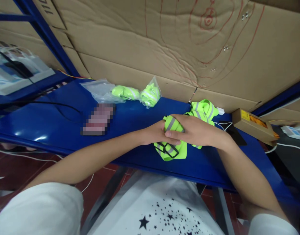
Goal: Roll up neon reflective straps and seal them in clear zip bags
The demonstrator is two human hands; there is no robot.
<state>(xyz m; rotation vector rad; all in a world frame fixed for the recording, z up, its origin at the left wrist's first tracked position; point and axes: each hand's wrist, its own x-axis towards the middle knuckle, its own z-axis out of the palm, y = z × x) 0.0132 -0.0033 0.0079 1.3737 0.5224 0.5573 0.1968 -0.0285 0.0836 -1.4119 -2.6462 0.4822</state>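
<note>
A neon yellow-green reflective strap bundle with grey stripes and a black buckle lies on the blue shelf. My left hand grips its left side with fingers closed. My right hand lies over the top of it, fingers curled round the fabric. Another folded yellow-green strap piece sits just behind my right hand.
Two more yellow-green bundles lie in clear plastic bags at the back. A blurred pink object rests left of my hands. A small cardboard box and white cables sit at right. Cardboard sheets form the back wall.
</note>
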